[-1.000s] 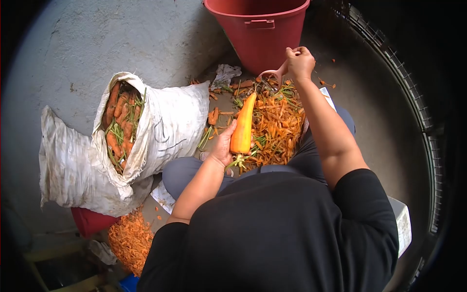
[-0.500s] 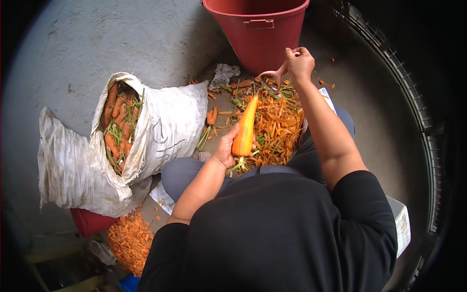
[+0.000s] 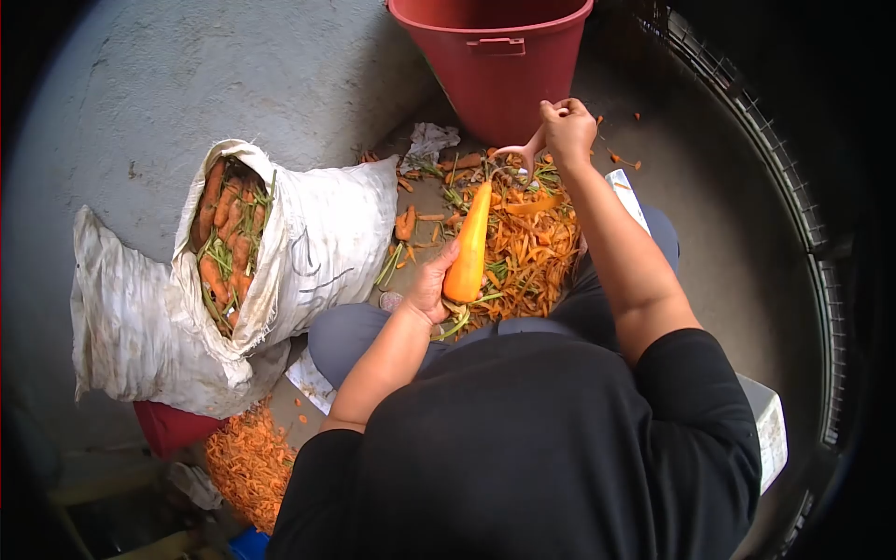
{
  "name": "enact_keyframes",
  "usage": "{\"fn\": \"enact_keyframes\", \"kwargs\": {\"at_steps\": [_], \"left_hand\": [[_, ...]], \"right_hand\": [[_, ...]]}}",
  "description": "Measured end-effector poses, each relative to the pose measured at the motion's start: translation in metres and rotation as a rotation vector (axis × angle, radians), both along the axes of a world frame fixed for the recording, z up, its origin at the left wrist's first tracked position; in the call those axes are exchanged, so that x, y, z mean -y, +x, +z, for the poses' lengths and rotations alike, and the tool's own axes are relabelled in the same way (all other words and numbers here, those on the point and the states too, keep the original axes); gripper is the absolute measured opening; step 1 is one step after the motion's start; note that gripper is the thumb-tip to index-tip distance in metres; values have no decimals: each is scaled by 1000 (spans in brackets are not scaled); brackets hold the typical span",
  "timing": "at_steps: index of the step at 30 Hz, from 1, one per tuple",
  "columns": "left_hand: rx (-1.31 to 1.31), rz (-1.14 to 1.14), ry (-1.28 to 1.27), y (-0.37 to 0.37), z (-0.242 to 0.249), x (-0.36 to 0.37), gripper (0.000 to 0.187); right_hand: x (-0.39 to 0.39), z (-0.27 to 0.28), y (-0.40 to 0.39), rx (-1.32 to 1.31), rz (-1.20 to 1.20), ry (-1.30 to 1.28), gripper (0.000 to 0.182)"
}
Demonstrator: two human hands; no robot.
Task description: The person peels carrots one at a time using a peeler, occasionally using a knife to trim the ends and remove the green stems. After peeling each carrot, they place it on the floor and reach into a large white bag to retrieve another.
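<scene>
Left hand [image 3: 430, 285]: closed around the thick end of a peeled carrot [image 3: 469, 245], fingers wrapped under it, thumb on the near side. The carrot is bright orange and smooth and points away from the person, tip up toward the bucket, with a few green stalks trailing from the gripped end.

Right hand [image 3: 565, 129]: fisted around the handle of a pale pink peeler [image 3: 519, 155], arm stretched forward. The peeler's head sits just beyond the carrot's tip, close to it; whether it touches cannot be told.

Peelings [image 3: 532, 243]: a heap of orange strips mixed with green tops on the floor, directly below the carrot and the peeler, between the person's knees and the bucket.

Bucket [image 3: 499, 70]: dark red plastic, upright, at the top of the view, just behind the peelings and beside the right hand.

Sack [image 3: 322, 247]: white woven, lying on its side to the left, mouth folded open. Unpeeled carrots [image 3: 224, 238] with green tops fill the opening.

Second heap of peelings [image 3: 247, 462]: finer orange scraps on the floor at lower left, below the sack.

Floor [image 3: 215, 75]: grey concrete, stained.

Person: black top, grey trousers, seated, seen from above.
</scene>
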State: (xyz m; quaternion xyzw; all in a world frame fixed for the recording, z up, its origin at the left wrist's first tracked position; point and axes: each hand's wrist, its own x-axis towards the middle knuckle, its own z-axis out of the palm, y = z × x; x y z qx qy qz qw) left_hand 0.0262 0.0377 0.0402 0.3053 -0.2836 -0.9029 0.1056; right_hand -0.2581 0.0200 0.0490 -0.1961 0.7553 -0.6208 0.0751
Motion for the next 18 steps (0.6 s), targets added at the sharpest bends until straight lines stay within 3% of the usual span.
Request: {"fn": "enact_keyframes", "kwargs": {"at_steps": [2, 6, 8, 9, 13, 16, 18], "left_hand": [[27, 9, 9, 0, -3, 6, 47], [190, 42, -46, -10, 5, 8, 48], [168, -6, -102, -6, -2, 8, 47], [156, -3, -87, -8, -3, 8, 49], [129, -107, -204, 1, -5, 11, 57], [-86, -55, -125, -1, 5, 7, 61], [-222, -67, -46, 0, 0, 16, 70]], "right_hand": [[-20, 30, 40, 30, 129, -117, 21], [-48, 28, 119, 89, 608, -242, 19], [-31, 18, 104, -45, 507, -100, 20], [-17, 6, 87, 43, 461, -84, 19], [14, -13, -8, -65, -66, 132, 26], [-3, 5, -13, -119, -72, 195, 28], [-26, 23, 28, -244, 123, 35, 22]]}}
